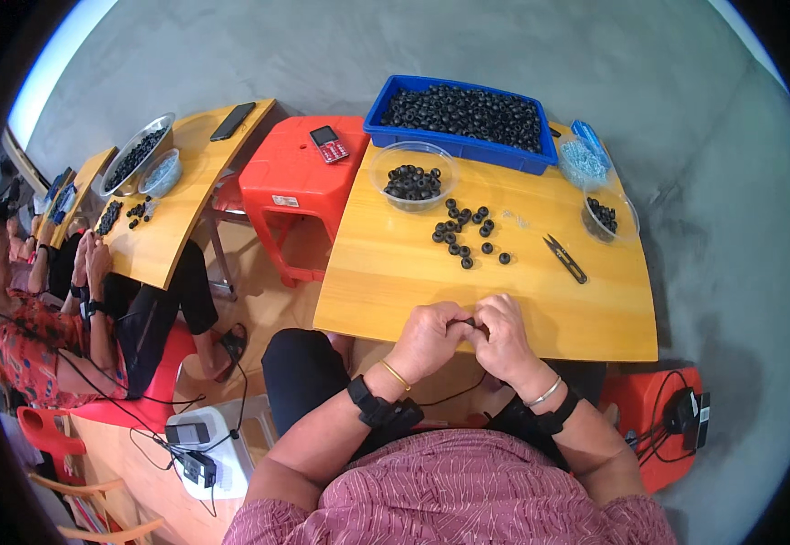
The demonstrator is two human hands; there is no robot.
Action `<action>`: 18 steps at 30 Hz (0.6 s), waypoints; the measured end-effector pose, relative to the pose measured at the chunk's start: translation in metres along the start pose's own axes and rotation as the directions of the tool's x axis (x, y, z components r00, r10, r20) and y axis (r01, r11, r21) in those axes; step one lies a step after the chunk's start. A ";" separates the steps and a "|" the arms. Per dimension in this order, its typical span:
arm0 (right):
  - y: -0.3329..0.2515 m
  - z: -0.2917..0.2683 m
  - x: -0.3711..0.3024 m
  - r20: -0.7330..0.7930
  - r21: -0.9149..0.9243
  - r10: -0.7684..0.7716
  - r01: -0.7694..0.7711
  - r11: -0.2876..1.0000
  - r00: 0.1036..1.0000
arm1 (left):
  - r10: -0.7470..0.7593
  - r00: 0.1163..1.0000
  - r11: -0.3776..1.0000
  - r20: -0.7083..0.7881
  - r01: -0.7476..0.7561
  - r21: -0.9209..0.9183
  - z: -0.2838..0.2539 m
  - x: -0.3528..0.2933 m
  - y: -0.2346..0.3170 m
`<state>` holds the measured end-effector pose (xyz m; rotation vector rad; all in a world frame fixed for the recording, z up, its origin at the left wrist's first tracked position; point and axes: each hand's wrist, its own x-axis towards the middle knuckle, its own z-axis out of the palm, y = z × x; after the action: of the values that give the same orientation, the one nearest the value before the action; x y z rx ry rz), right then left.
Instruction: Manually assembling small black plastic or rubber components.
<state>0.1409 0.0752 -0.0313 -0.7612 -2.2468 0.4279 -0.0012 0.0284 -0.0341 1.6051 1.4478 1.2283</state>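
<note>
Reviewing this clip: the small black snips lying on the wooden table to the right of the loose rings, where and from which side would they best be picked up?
Probably by the handle end of the snips, pointing toward the near right. They lie flat and diagonal on the table, tips toward the far left, nothing touching them. The right hand is nearer, so coming from above on that side seems easiest, pinching across the handles.

rings (464, 234) on table (395, 282), bowl (412, 174) behind, snips (565, 258) right

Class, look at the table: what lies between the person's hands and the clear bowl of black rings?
In the head view, a loose cluster of black rings lies on the wooden table between the hands and the clear bowl.
</note>
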 end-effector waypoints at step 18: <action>0.001 -0.011 -0.007 0.085 -0.053 0.028 -0.023 0.998 0.996 | 0.225 0.974 0.934 -0.015 -0.211 0.289 0.003 -0.006 0.003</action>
<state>0.1532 0.0723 -0.0279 -0.8132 -2.3381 0.4229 0.0036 0.0219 -0.0336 1.9886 1.5669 1.2281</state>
